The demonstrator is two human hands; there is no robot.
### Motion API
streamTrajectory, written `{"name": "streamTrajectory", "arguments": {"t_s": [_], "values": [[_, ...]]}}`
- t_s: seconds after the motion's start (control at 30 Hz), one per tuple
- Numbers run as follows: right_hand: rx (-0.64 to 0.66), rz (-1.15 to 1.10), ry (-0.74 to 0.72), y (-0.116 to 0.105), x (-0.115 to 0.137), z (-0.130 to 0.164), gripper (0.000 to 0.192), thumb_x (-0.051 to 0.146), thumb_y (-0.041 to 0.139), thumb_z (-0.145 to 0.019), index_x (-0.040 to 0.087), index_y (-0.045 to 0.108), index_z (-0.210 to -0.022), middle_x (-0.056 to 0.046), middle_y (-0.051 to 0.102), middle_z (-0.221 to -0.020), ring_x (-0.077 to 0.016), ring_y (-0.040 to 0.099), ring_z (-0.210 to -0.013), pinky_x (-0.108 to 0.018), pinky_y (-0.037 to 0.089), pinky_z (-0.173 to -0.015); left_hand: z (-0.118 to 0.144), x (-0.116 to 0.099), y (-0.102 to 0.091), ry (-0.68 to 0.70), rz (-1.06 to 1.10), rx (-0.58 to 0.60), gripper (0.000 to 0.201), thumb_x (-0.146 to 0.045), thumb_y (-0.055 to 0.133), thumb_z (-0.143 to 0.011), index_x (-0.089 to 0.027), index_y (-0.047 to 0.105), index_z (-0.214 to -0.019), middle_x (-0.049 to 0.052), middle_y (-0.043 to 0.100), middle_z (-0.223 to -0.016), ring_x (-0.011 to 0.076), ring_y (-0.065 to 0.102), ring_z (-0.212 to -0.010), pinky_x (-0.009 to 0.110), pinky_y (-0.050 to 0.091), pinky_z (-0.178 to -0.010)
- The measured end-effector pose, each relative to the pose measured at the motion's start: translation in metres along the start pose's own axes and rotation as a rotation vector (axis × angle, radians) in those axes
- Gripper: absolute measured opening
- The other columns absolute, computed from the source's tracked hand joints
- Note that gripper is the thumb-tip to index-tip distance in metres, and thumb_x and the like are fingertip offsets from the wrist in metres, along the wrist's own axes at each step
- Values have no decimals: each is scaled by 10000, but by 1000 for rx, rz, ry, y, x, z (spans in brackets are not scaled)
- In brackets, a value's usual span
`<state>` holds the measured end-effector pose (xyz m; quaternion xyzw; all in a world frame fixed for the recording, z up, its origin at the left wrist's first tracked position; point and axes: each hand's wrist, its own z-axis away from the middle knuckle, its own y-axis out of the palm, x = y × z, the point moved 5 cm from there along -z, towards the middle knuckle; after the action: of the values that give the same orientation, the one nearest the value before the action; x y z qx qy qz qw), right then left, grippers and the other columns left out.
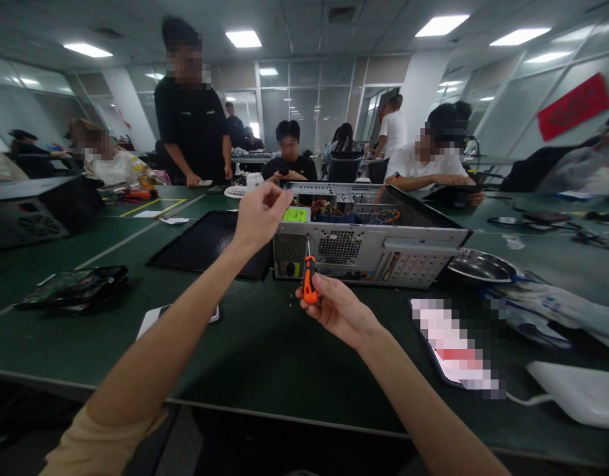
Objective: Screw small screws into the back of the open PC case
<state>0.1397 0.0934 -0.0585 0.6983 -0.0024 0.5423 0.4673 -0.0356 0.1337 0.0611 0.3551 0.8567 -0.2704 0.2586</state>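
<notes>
Holding orange screwdriver (pixel 309 283) in right hand (pixel 336 309), fingers closed on the handle, tip up at the PC case (pixel 366 243) rear, mid-counter (pixel 254 350). Left hand (pixel 258 213) raised, fingertips pinched, possibly on a screw, too small to tell. Seat the tip square before turning.

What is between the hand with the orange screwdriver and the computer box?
In the head view, only bare green table lies between the right hand, holding the screwdriver, and computer case.
</notes>
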Motion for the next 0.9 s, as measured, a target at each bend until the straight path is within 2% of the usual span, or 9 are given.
{"name": "streamTrajectory", "arguments": {"t_s": [0.07, 0.13, 0.23, 0.37, 0.43, 0.57, 0.67, 0.9], "values": [[-11, 8, -6, 0, 0, 0, 468, 361, 967, -660, 141, 625, -892, -34, 767, -786, -114, 746, -641, -136, 608, -579, -30, -10, 16, 118, -199, 145, 209, -359, 609, -913, -190, 692, -823, 34, 720, -820, 147, 628, -769, 287, 482, -773], [-23, 19, -18, 0, -1, -1, 454, 333, 961, -671, 153, 598, -873, -24, 765, -805, -129, 761, -661, -145, 615, -579, -53, -9, 42, 132, -364, 346, 259, -387, 602, -914, -182, 738, -995, 79, 763, -1008, 188, 676, -916, 323, 495, -875], [-49, 40, -34, 0, -5, -3, 480, 326, 969, -653, 163, 568, -860, -14, 762, -803, -147, 771, -672, -155, 618, -567, -69, 10, 80, 28, -663, 645, 477, -515, 610, -893, -193, 717, -1228, 132, 703, -1316, 291, 633, -1204, 416, 458, -1041], [-78, 55, -40, 0, -9, -4, 503, 333, 973, -645, 167, 566, -889, 11, 739, -746, -155, 770, -663, -163, 616, -556, -69, 31, 107, -102, -842, 868, 673, -646, 618, -831, -219, 666, -1349, 135, 623, -1451, 375, 555, -1329, 527, 389, -1137], [-78, 50, -34, 1, -10, -3, 499, 333, 970, -652, 167, 560, -883, 13, 736, -756, -158, 772, -669, -163, 614, -555, -67, 36, 111, -146, -867, 903, 712, -629, 687, -765, -238, 664, -1359, 131, 623, -1454, 387, 556, -1323, 553, 377, -1147], [-73, 24, -24, 3, -9, -2, 480, 323, 962, -672, 162, 575, -907, 14, 736, -765, -159, 777, -678, -161, 615, -568, -71, 38, 111, -167, -905, 882, 629, -473, 725, -722, -277, 694, -1318, 103, 661, -1409, 368, 581, -1294, 591, 342, -1167], [-66, 10, -27, 3, -9, -1, 457, 322, 954, -686, 155, 599, -920, 13, 735, -770, -161, 779, -690, -169, 623, -584, -75, 38, 110, -170, -941, 897, 621, -465, 718, -711, -238, 714, -1289, 125, 682, -1371, 377, 599, -1255, 606, 352, -1153], [-2, -32, -12, 6, -8, 2, 407, 305, 907, -760, 119, 691, -1051, -22, 759, -851, -157, 780, -776, -194, 633, -679, -88, 41, 115, -188, -910, 960, 700, -458, 776, -626, -196, 731, -1273, 125, 741, -1212, 351, 645, -1165, 443, 501, -1026]]}}
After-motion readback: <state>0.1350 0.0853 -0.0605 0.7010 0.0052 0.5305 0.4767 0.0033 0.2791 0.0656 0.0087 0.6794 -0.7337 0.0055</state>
